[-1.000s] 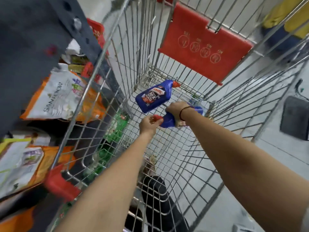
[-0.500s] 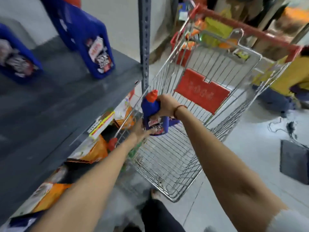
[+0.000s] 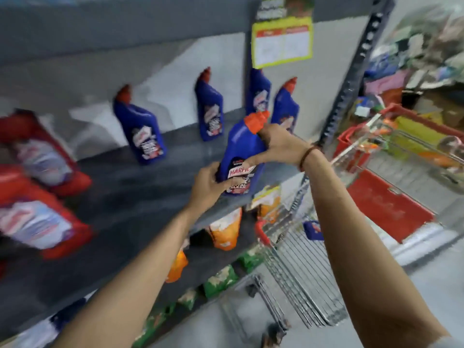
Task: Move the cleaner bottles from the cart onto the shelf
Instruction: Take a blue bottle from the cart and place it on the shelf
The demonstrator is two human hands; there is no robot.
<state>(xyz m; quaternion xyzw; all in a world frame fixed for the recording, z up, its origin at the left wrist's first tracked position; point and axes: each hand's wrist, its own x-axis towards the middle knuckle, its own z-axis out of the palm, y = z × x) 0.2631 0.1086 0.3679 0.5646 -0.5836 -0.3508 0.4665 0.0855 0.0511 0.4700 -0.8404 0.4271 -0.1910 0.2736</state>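
Observation:
A blue cleaner bottle (image 3: pixel 242 149) with an orange cap is upright at the front edge of the grey shelf (image 3: pixel 155 187). My left hand (image 3: pixel 207 187) grips its lower left side and my right hand (image 3: pixel 281 145) holds its neck and right side. Whether its base touches the shelf I cannot tell. Several more blue cleaner bottles (image 3: pixel 144 131) stand further back on the same shelf. The wire cart (image 3: pixel 301 272) is to the right, with one blue bottle (image 3: pixel 312 229) still visible inside it.
Red-and-white pouches (image 3: pixel 37 222) fill the shelf's left end. Orange and green packs (image 3: pixel 224 234) sit on lower shelves. A dark upright post (image 3: pixel 349 79) bounds the shelf on the right. A red cart flap (image 3: pixel 386 207) and cluttered goods lie beyond.
Both hands lifted the blue bottle out of the cart and carried it up and left to the shelf's front edge. My view swung from the cart to the shelf.

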